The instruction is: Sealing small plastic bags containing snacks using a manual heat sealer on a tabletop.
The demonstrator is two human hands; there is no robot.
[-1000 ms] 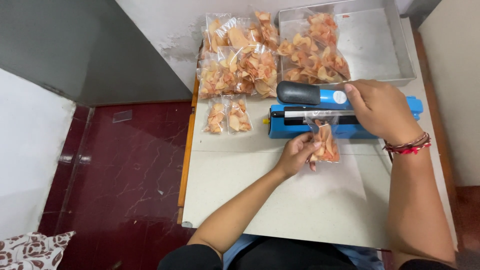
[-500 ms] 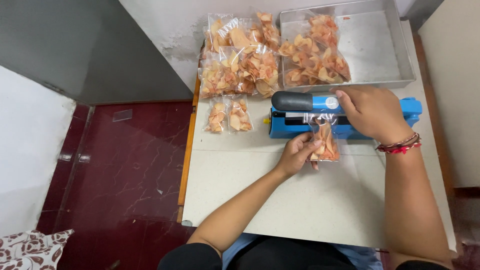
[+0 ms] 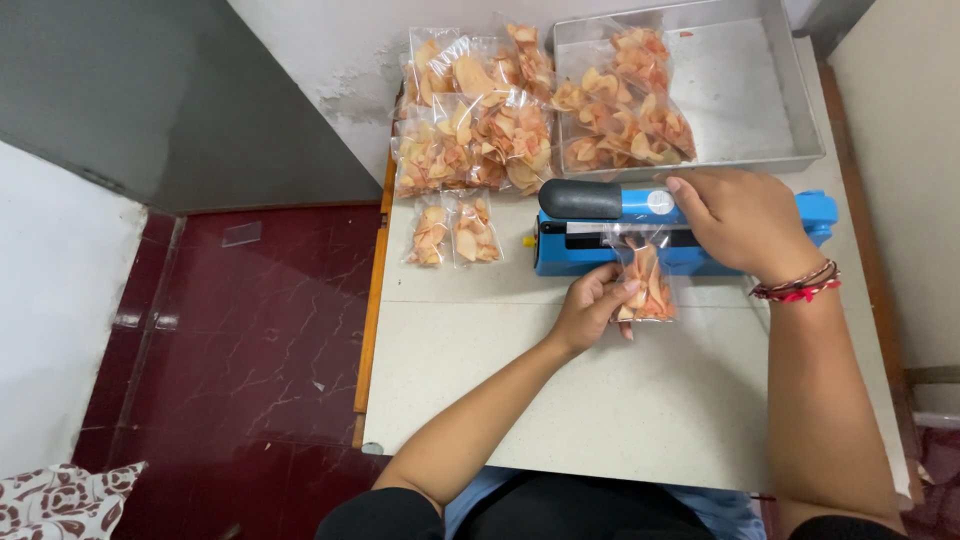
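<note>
My left hand [image 3: 592, 303] pinches a small clear bag of orange chips [image 3: 648, 285], whose open top lies across the jaw of a blue heat sealer [image 3: 560, 250] with a black handle [image 3: 580, 199]. My right hand [image 3: 740, 220] rests on top of the sealer's arm, fingers bent over it, and the arm looks slightly raised. A red thread band circles my right wrist.
Two small sealed chip bags [image 3: 452, 230] lie left of the sealer. Behind them is a heap of larger chip bags [image 3: 475, 130]. A metal tray [image 3: 760, 90] at the back right holds more chips. The table's left edge [image 3: 372, 300] drops to a dark red floor.
The sealer's arm has come up a little under my right hand. My left hand keeps hold of the chip bag at the jaw.
</note>
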